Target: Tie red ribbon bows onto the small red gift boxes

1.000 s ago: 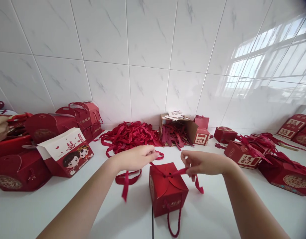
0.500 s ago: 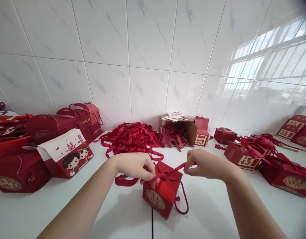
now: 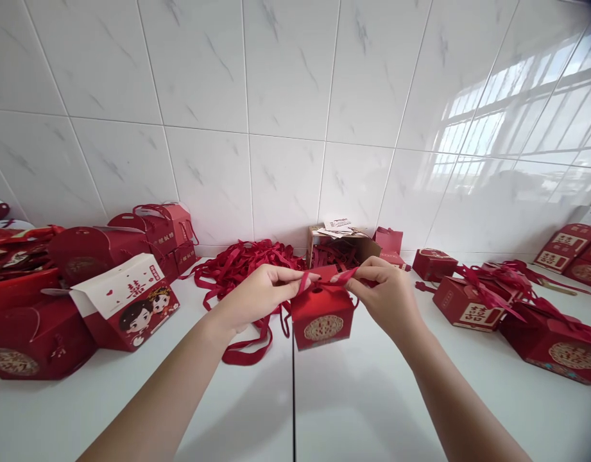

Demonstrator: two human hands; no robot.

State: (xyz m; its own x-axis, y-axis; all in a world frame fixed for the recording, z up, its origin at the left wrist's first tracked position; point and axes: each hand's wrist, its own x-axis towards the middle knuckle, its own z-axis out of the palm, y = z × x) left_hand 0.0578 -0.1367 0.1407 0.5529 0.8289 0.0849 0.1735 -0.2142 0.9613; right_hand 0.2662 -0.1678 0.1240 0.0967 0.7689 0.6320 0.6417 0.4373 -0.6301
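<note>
A small red gift box with a round gold pattern on its front sits between my hands in the head view. A red ribbon crosses the top of the box, gathered at the middle of the lid. My left hand is closed, pinching the ribbon at the left of the lid between thumb and fingers. On the other side, my right hand pinches the ribbon too. A dark red cord hangs beside the box at the left. Whether the box touches the table is hard to see.
Behind my left hand lies a heap of red ribbons. An open cardboard box of red strips stands by the tiled wall. A box with cartoon faces and several red boxes are at left. Ribboned boxes stand at right.
The red box has turned its patterned front toward me and shifted up in view. Both hands have moved up with the ribbon; my right hand has come closer to the lid.
</note>
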